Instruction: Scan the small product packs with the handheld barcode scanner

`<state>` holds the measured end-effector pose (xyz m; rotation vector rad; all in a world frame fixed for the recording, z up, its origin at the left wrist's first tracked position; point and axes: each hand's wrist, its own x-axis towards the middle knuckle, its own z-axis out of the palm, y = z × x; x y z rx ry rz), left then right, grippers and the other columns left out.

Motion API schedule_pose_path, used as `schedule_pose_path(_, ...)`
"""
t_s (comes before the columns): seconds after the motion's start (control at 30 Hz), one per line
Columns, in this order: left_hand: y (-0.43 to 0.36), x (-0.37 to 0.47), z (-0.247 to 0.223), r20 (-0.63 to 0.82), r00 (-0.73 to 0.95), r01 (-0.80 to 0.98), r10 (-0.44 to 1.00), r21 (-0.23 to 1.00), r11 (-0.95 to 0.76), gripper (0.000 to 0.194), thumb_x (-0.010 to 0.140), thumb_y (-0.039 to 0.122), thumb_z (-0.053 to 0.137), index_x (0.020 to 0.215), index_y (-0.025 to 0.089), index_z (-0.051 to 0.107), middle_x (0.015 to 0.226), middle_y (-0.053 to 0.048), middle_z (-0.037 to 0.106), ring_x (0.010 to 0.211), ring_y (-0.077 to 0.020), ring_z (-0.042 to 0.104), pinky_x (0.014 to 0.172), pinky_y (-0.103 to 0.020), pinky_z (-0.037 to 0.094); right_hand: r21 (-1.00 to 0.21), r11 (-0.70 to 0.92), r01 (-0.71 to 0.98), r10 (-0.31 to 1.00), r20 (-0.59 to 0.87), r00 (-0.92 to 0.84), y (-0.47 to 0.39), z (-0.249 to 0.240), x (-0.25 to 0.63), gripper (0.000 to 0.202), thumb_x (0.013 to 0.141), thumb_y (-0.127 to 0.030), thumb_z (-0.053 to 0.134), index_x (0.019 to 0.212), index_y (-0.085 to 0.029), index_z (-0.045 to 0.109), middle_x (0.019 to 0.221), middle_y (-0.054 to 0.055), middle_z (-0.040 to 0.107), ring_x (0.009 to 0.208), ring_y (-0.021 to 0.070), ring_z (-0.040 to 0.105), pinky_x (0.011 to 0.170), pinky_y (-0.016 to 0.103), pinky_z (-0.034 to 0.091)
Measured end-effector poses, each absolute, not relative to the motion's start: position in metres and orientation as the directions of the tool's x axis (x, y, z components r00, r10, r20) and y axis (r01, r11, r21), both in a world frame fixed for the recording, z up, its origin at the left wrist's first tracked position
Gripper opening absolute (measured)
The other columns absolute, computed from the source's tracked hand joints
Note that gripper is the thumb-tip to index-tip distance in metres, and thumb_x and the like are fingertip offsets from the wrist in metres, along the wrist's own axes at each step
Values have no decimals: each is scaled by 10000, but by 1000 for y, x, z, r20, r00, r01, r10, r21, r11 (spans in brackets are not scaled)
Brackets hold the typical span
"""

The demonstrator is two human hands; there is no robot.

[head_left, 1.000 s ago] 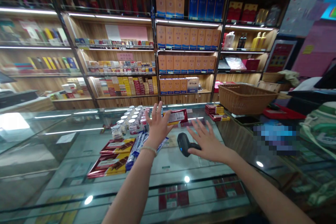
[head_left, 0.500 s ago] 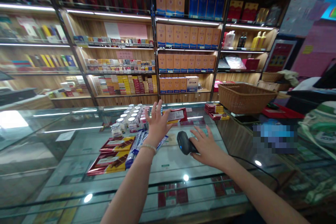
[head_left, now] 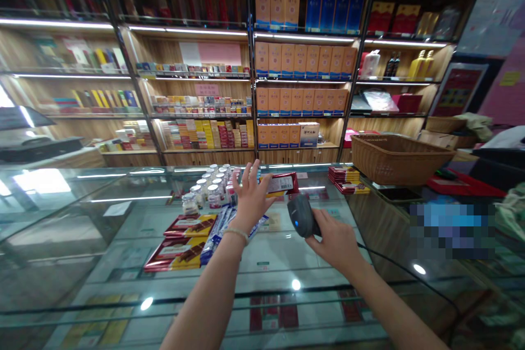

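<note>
My right hand [head_left: 336,238] is wrapped round the handle of a black barcode scanner [head_left: 302,216], lifted off the glass with a small blue light showing. Fingers spread, my left hand [head_left: 250,199] hovers at the left end of a red-and-yellow chocolate bar [head_left: 282,184], whose white barcode label faces me. Whether its fingertips touch the wrapper I cannot tell. Left of that wrist lie more chocolate bars [head_left: 180,250] and several blue-and-white packets [head_left: 219,229], partly hidden by the wrist. Several small white-lidded jars [head_left: 214,196] stand behind them.
The glass counter [head_left: 279,262] spans the front. A stack of chocolate bars [head_left: 346,179] sits at the right, beside a wicker basket [head_left: 397,161] and a dark phone-like slab [head_left: 397,194]. The scanner's cable [head_left: 404,268] trails rightward. Stocked shelves [head_left: 301,104] line the back wall.
My right hand has closed round the scanner and raised and tilted it. My left hand stays spread by the chocolate bar. The whole view has shifted slightly.
</note>
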<state>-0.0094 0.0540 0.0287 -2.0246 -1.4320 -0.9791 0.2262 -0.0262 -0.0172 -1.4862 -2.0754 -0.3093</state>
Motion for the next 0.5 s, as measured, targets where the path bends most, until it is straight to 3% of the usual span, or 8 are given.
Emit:
schedule_pose_path(0.2,56,-11,27,765,192,950,614,13,-313,651,720,376,901,1317,280,661,1710,-194,304,1577,-432,265,1258,-711,33,-238,352,905,788,598,-149,-30,-21,230,369,819,-325,649,1172,-223,627,901,58,795,781,286,768,617,316,459)
schedule_pose_path(0.5,57,-12,25,766,187,955,615,4,-297,680,708,418,904,1331,305,656,1715,-165,304,1572,-422,279,1268,-692,31,-224,298,928,835,532,-140,-35,-19,226,310,820,-307,689,1110,-229,610,820,38,795,727,285,780,573,288,402)
